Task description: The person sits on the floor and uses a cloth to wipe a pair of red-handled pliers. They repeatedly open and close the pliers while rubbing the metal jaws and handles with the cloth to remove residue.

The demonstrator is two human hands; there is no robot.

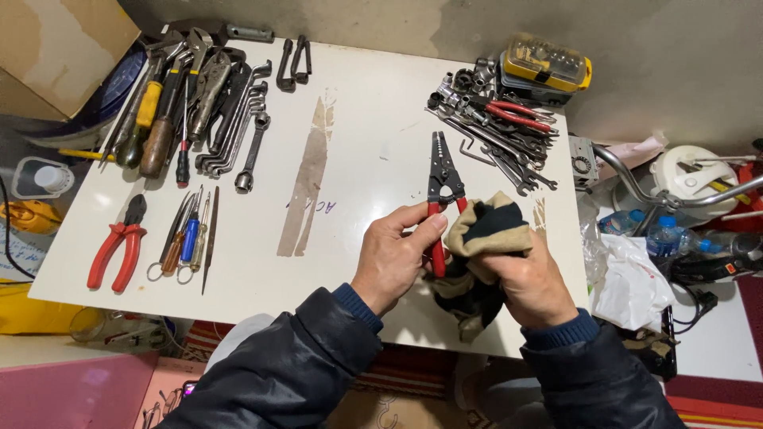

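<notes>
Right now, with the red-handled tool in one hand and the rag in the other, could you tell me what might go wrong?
1. The left hand pinches only one red handle of the wire stripper, so the tool could pivot or slip onto the white board.
2. The rag in the right hand covers the other handle; cloth or fingers could get nipped if the handles close.

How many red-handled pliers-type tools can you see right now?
3: red pliers at the board's left edge, one in the top-right pile, one held in the left hand. Others may be buried.

Dark padded jacket sleeves — blue knit cuffs showing — both hands bare.
</notes>
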